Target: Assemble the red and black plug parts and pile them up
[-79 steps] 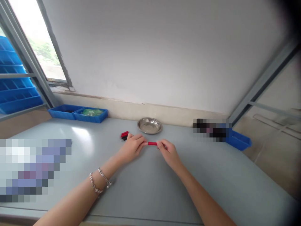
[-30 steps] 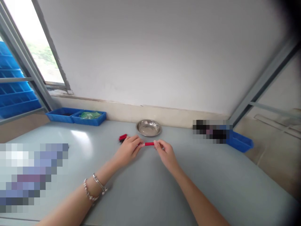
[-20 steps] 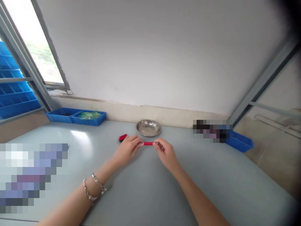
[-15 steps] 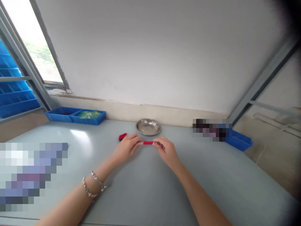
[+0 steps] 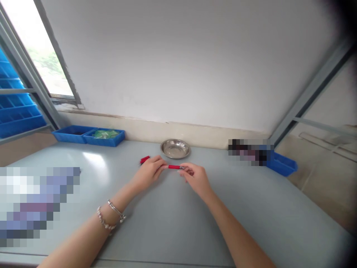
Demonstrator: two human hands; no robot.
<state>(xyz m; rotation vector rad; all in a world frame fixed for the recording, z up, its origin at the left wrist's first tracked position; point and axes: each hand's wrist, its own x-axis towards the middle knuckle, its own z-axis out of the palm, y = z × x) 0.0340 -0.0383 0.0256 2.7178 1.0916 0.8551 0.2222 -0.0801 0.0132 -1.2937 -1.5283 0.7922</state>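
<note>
Both my hands meet over the middle of the grey table [image 5: 173, 219]. My left hand [image 5: 148, 174] pinches the left end of a short red tube [image 5: 174, 167] that lies level between the hands. My right hand [image 5: 195, 178] has its fingers closed at the tube's right end, where a small metal tip shows. A few more red and black pieces [image 5: 144, 160] lie on the table just behind my left hand. My left wrist wears bracelets.
A round steel dish [image 5: 175, 148] stands behind the hands near the wall. Two blue trays [image 5: 88, 135] sit at the back left, one with green contents. Another blue tray [image 5: 281, 164] is at the back right. Blue bins are stacked by the window on the left.
The hands stay together on the red tube. My right fingers have shifted at its right end, and a metal tip now shows there. The view has drifted slightly.
</note>
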